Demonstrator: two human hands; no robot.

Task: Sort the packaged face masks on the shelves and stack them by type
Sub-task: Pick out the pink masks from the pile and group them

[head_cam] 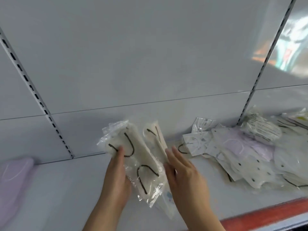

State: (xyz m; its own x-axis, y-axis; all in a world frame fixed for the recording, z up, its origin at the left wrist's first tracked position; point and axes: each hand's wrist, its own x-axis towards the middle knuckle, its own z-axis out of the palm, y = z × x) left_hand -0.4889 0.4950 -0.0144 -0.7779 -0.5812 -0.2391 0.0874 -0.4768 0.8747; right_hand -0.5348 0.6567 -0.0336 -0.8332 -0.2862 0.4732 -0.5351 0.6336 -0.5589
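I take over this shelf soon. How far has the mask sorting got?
Done: a lilac pack stack lies apart at the shelf's far left. In hand: the left hand grips cream packs with black ear loops, and the right hand rests flat against them. Left: the mixed heap at the right, with dotted, lilac and printed packs overlapping.

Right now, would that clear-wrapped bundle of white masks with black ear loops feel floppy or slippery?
Probably floppy: the white mask bundle bows between the left hand and right hand. Likely slippery, since its glossy wrap crinkles loosely. Seemingly light.
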